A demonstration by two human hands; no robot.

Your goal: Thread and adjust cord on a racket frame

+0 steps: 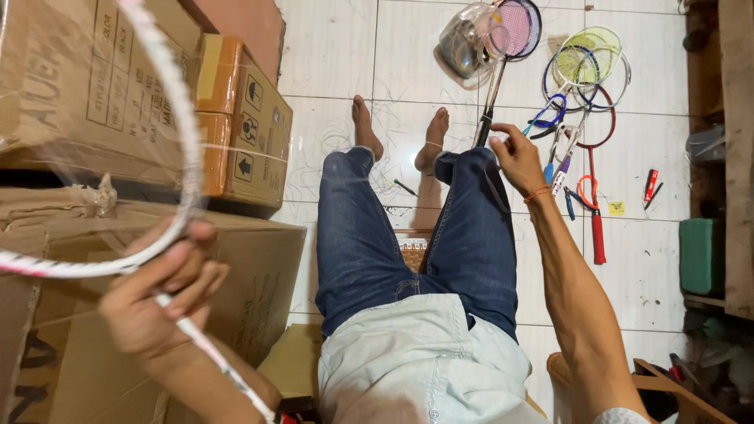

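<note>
Head view. The person sat on the tiled floor (330, 55) with legs stretched forward, jeans and bare feet toward the top of the frame. The left hand (161, 294) was raised close to the camera with its grip clamped on a white racket (177, 102) at the throat, where the frame meets the shaft; fingers and thumb were wrapped fully round, with no gap showing. The racket's long axis ran from the shaft (216, 361), low in the frame near the person's lap, up through the fist, the hoop curving away up and to the left in front of the stacked cardboard boxes (243, 118). The head appeared unstrung, though motion blur left this uncertain.

The right hand (514, 157) was extended well apart from the racket, over the right knee. Its fingers were loosely curled, thumb and forefinger nearly together; whether a thin string was pinched there could not be told. Just beyond it lay a dark racket shaft (488, 102), and farther right a cluster of spare rackets (585, 74), coloured pliers (577, 196) and a red racket (598, 228). The left hand was thus the one on the white racket.
</note>
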